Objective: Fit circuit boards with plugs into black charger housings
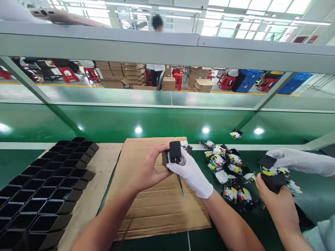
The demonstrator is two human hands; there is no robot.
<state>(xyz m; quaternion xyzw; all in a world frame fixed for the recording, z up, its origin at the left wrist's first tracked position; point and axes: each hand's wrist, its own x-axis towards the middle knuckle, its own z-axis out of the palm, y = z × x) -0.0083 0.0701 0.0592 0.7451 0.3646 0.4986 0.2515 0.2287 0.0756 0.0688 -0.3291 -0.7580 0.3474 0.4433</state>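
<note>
Nearest, a flat sheet of brown corrugated cardboard point(162, 209) is covering the middle of the dark green surface point(146, 240), while rows of black, open-topped plastic housings point(61, 223) are being supported at the left by a pale wooden board point(101, 174). Over the cardboard, a slim dark metal tool point(180, 184) is pointing down below the right hand; whether it is being gripped or is lying there cannot be told.

Just beyond, a dark box-shaped piece point(164, 158) is being held by the bare left hand point(153, 167), its fingers being spread partway around the sides. Beside it, a black flat plate with rounded corners point(175, 151) is being pinched by the white-gloved right hand point(192, 174), its fingers being drawn close. Good handling is depending on the box being steadied by its outer walls, the plate being lined up squarely, and pressure being spared from any exposed components.

At the right, loose green-and-yellow circuit boards point(218, 160) are being heaped, and dark parts are being handled by a co-worker's gloved hand point(282, 157) and bare hand point(277, 205). Farther off, stacked brown cardboard cartons point(134, 75) are being stored.
</note>
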